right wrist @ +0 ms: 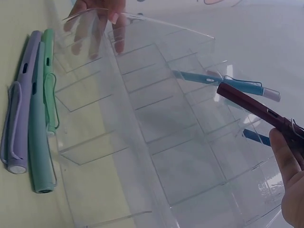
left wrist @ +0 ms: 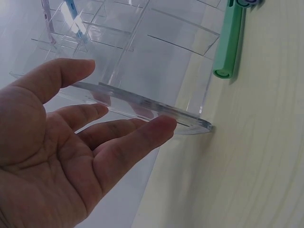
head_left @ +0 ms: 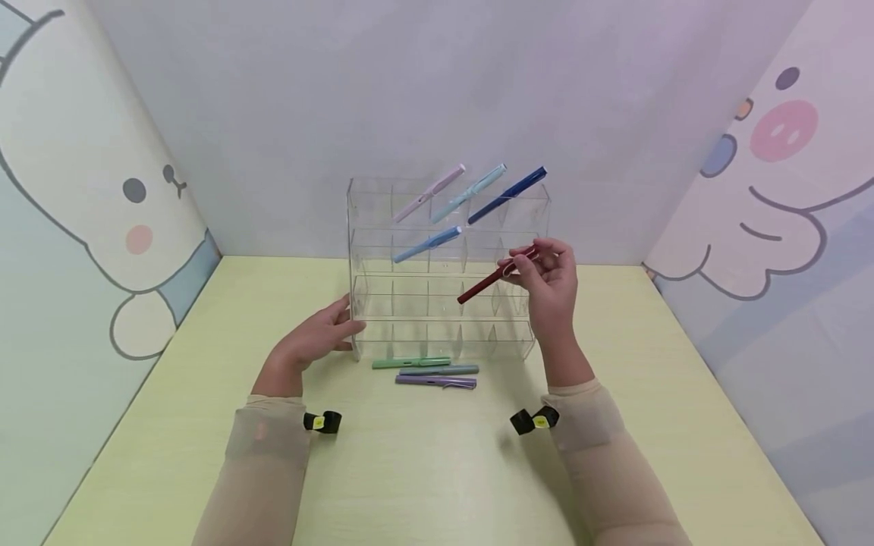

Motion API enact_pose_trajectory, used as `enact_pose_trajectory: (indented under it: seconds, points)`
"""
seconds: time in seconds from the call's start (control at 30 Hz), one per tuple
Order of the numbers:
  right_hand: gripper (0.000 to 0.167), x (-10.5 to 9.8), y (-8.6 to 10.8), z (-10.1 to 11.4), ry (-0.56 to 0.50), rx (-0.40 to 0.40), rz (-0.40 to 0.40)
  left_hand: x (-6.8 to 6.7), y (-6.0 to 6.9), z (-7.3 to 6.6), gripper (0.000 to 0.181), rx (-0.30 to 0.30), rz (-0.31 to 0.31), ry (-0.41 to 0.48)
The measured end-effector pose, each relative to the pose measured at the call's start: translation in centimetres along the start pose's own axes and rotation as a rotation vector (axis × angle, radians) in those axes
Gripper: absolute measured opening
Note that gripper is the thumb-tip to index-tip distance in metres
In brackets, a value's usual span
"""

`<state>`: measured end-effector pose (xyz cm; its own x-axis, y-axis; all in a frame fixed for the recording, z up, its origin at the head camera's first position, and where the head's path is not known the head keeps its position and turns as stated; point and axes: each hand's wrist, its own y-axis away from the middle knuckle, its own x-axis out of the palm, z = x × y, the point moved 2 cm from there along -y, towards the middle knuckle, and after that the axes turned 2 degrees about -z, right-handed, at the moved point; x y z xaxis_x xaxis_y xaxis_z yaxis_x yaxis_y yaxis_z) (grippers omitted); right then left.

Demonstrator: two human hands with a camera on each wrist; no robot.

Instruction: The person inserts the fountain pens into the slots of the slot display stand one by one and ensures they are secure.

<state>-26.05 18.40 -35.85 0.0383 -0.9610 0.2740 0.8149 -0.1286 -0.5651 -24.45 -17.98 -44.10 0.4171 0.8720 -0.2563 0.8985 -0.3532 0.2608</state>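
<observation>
A clear compartmented rack (head_left: 444,327) stands upright on the table. My right hand (head_left: 551,292) pinches a dark red pen (head_left: 486,287) by its clip end, its other end slanting down to the left before the rack's lower middle rows. My left hand (head_left: 314,337) touches the rack's left side wall; in the left wrist view the fingers (left wrist: 135,142) lie along that wall, loosely extended. Pink (head_left: 430,193), pale blue (head_left: 469,193) and dark blue (head_left: 507,196) pens lean in the top row, and a light blue pen (head_left: 428,245) leans in the row below.
Green (head_left: 411,363), grey-green (head_left: 438,370) and purple (head_left: 435,381) pens lie side by side on the table (head_left: 410,470) just before the rack. A plain wall rises behind it, with cartoon-printed panels (head_left: 75,174) at both sides.
</observation>
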Motion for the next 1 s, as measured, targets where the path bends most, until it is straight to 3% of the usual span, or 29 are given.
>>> enact_pose_trajectory:
  seconds: [0.57,1.0]
  points:
    - [0.036,0.9,-5.0,1.1,0.025,-0.052,-0.05,0.0,0.0,0.0,0.076,0.007,-0.003,-0.003]
    - [0.035,1.6,-7.4,1.4,-0.003,-0.087,-0.072,0.2,0.3,-0.2,0.075,0.0,-0.012,-0.013]
